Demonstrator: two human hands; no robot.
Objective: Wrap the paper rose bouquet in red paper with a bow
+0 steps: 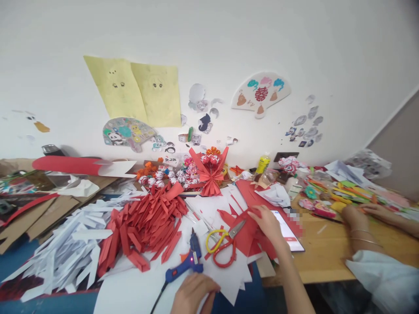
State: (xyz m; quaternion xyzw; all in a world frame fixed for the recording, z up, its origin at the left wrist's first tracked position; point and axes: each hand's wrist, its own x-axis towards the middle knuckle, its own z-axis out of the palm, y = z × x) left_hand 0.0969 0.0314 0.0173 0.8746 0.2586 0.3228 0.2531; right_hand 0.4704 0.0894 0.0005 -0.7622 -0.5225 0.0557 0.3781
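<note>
My left hand is at the bottom centre, just below a blue hot glue gun. Its fingers are loosely bent, and I see nothing held in them. Reaching forward, my right hand has its thumb and fingers closed at the edge of red paper. Between the hands lie scissors with one yellow and one red handle, blades partly apart, on white paper sheets. A small light glows on the glue gun, whose nozzle points away from me.
Piles of folded red paper strips and white paper strips cover the left side. A red paper ornament stands at the back. Beside my right hand lies a phone. Another person's arm rests at the right.
</note>
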